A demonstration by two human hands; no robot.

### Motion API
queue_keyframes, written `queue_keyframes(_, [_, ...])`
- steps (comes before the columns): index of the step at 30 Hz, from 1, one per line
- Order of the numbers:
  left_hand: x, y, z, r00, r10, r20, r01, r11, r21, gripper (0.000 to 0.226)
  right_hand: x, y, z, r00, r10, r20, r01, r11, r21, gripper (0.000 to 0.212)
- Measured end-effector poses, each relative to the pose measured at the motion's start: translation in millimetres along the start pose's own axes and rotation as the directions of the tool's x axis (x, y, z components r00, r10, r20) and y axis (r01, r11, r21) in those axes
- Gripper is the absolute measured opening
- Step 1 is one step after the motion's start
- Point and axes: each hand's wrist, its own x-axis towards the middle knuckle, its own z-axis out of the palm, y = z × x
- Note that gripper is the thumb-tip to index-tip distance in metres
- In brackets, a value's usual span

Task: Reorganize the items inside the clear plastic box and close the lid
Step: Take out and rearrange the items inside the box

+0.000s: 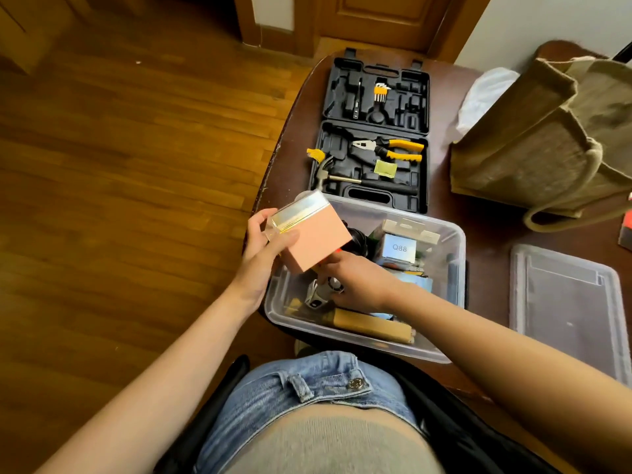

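The clear plastic box sits on the dark table in front of me, open and full of small items. My left hand holds a pink box with a gold band above the clear box's left rim. My right hand reaches down inside the clear box, its fingers around a small silver and white object. Inside also lie a white carton marked Q88 and a long tan box along the near wall. The clear lid lies flat on the table to the right.
An open black tool case with yellow-handled pliers, a hammer and hex keys lies just behind the clear box. A brown jute bag stands at the back right. Wooden floor spreads to the left of the table edge.
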Motion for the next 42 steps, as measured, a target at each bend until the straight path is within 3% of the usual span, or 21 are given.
queue_keyframes(2, [0, -1, 4, 1.000, 0.015, 0.009, -0.016, 0.999, 0.035, 0.066, -8, 4, -1, 0.998, 0.018, -0.058, -0.014, 0.997, 0.081, 0.029])
queue_keyframes(9, [-12, -5, 11, 0.995, 0.102, -0.023, -0.097, 0.984, 0.150, 0.066, -24, 16, -12, 0.981, -0.038, -0.191, 0.063, 0.990, 0.128, 0.025])
queue_keyframes(14, [-25, -12, 16, 0.980, 0.183, -0.076, -0.159, 0.954, 0.254, 0.068, -34, 31, -23, 0.987, -0.046, -0.155, 0.059, 0.995, 0.082, 0.028])
queue_keyframes(18, [-36, -18, 28, 0.966, 0.235, -0.107, -0.176, 0.903, 0.391, 0.080, -39, 37, -32, 0.989, -0.037, -0.144, 0.054, 0.991, 0.120, 0.030])
queue_keyframes(26, [-52, -30, 41, 0.928, 0.325, -0.182, -0.179, 0.817, 0.549, 0.080, -38, 43, -39, 0.993, 0.045, -0.110, -0.023, 0.982, 0.189, 0.024])
queue_keyframes(33, [-69, -41, 54, 0.848, 0.476, -0.234, -0.200, 0.695, 0.691, 0.073, -35, 38, -35, 0.990, 0.110, -0.086, -0.086, 0.965, 0.247, 0.015])
queue_keyframes(35, [-69, -44, 57, 0.846, 0.479, -0.235, -0.157, 0.645, 0.748, 0.071, -35, 39, -33, 0.992, 0.105, -0.065, -0.086, 0.965, 0.248, 0.012])
queue_keyframes(38, [-68, -52, 61, 0.875, 0.420, -0.242, 0.010, 0.483, 0.876, 0.079, -37, 36, -32, 0.994, 0.105, -0.041, -0.092, 0.964, 0.251, 0.015])
queue_keyframes(42, [-67, -50, 68, 0.907, 0.310, -0.285, 0.162, 0.366, 0.916, 0.084, -36, 33, -33, 0.990, 0.134, -0.052, -0.118, 0.964, 0.239, 0.036])
